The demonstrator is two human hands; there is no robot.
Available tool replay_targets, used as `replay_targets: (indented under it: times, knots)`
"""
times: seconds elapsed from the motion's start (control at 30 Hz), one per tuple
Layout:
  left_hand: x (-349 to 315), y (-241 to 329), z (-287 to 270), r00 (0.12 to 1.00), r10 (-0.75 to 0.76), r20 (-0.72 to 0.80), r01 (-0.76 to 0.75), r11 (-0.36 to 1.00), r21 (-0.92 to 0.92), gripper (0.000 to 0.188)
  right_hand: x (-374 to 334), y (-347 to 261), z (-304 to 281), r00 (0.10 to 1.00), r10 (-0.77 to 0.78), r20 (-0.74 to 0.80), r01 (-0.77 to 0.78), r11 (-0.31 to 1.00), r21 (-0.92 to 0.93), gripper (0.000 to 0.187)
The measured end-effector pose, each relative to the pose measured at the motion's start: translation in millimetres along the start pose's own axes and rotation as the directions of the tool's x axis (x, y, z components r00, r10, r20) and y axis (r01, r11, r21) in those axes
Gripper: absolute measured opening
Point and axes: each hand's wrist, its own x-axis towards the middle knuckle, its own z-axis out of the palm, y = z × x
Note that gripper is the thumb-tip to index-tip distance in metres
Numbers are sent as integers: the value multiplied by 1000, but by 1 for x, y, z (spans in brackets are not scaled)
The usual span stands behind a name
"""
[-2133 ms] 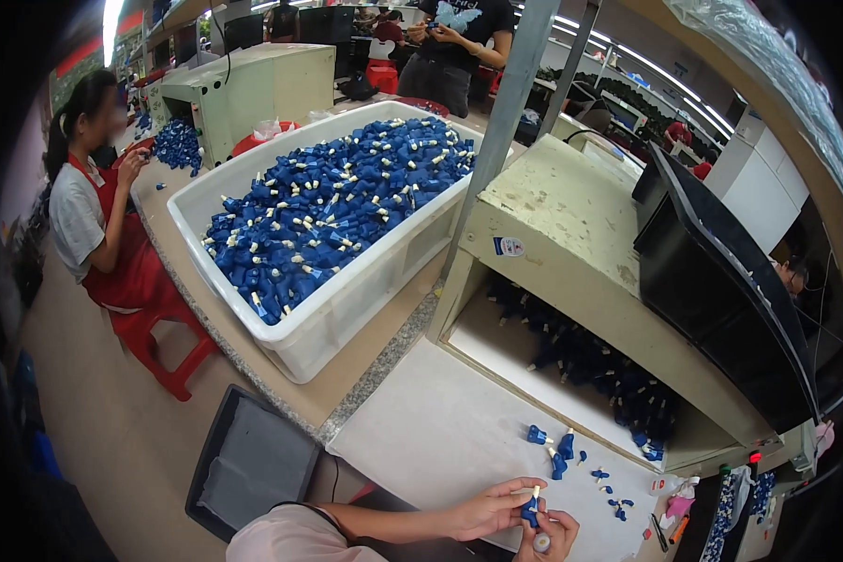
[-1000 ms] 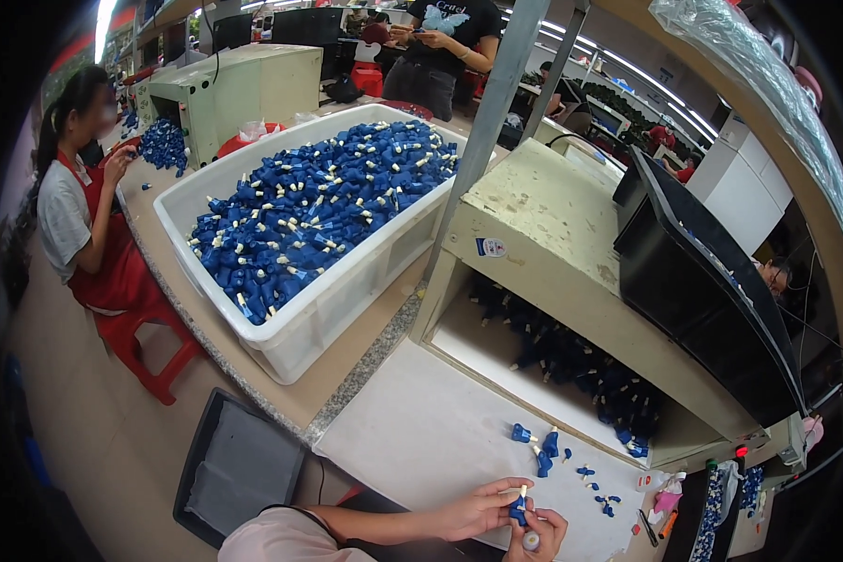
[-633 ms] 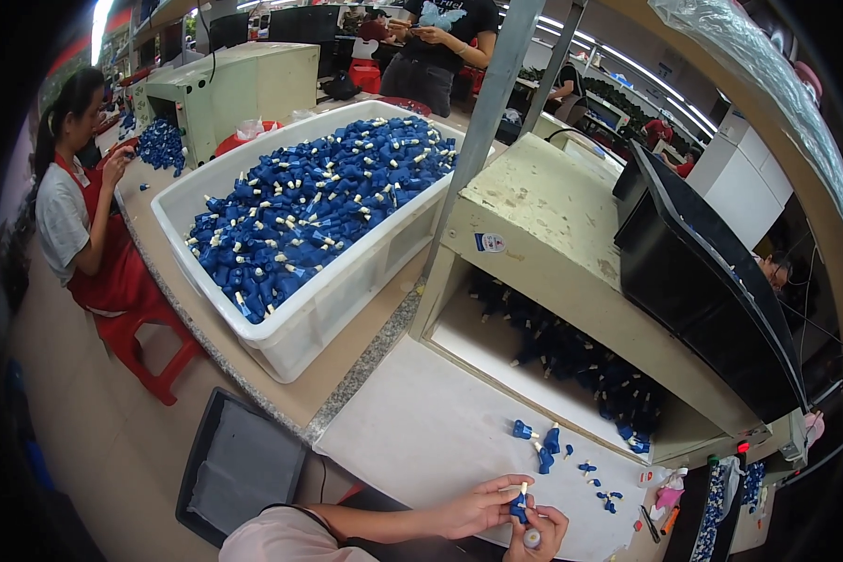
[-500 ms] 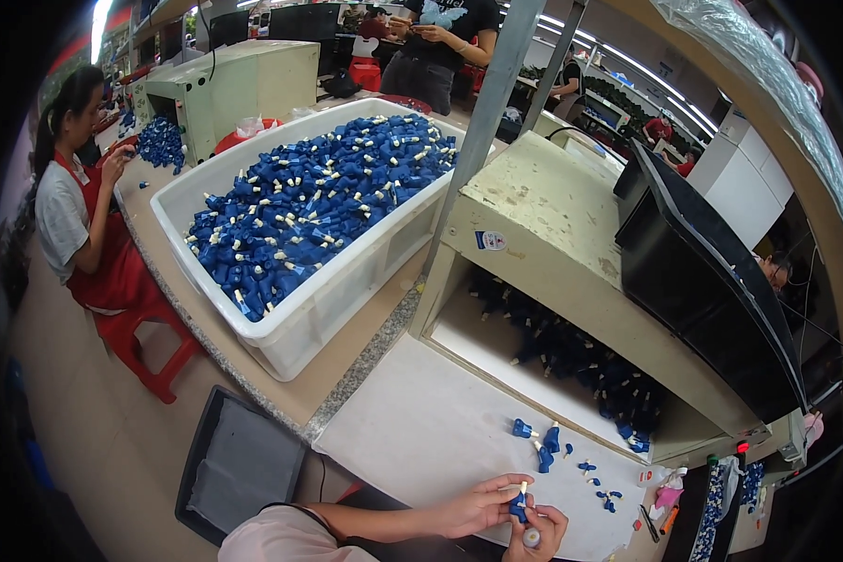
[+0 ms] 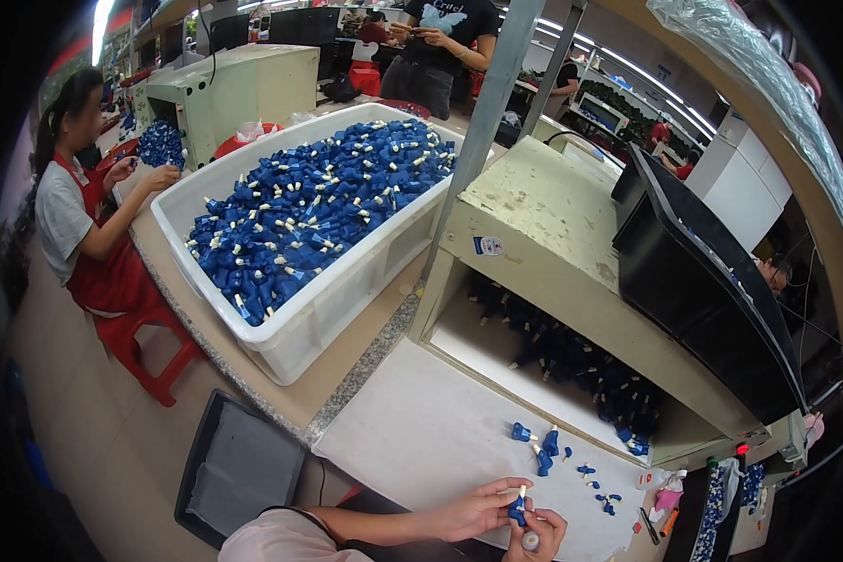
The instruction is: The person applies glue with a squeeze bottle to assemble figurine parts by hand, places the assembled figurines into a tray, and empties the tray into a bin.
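Low over the white work surface [image 5: 393, 412], my left hand [image 5: 473, 512] pinches a small blue plastic piece with a cream stem [image 5: 517, 507] between thumb and fingertips. The stem points up. Close against it, my right hand [image 5: 545, 536] is closed round a pale, round-ended thing [image 5: 531, 540], whose kind I cannot make out. Its fingertips meet the blue piece's lower side. Just beyond my hands lie a few similar blue pieces [image 5: 543, 459] and several smaller blue parts [image 5: 609, 503].
A white tub [image 5: 295, 342] heaped with blue pieces stands at left. Ahead is a cream box-shaped housing [image 5: 534, 215] with more pieces inside its opening. A bottle [image 5: 648, 479] and pens [image 5: 668, 523] lie at right. A dark tray [image 5: 244, 468] sits lower left; a co-worker [image 5: 89, 206] sits beyond.
The seated co-worker's one arm has reached out toward the tub's corner, and their hands have parted. My own hands keep nearly the same hold and place. The view has shifted slightly.
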Motion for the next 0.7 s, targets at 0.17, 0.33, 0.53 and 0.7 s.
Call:
replay_targets:
  times: [0.17,0.33,0.53,0.7]
  knots:
    - [1,0,-2,1000,-6,1,6,1000,-2,36,0,3,0,1000,8,8,-8,1000,9,22]
    - [0,-1,-2,1000,-1,10,2,1000,-9,37,-1,-1,0,1000,2,13,-2,1000,10,21]
    - [0,-3,-3,1000,-5,-3,5,1000,3,36,0,-1,-1,1000,-8,13,8,1000,-19,20]
    - [1,0,-1,1000,-13,-26,13,1000,-1,36,0,2,1,1000,14,7,-14,999,38,19]
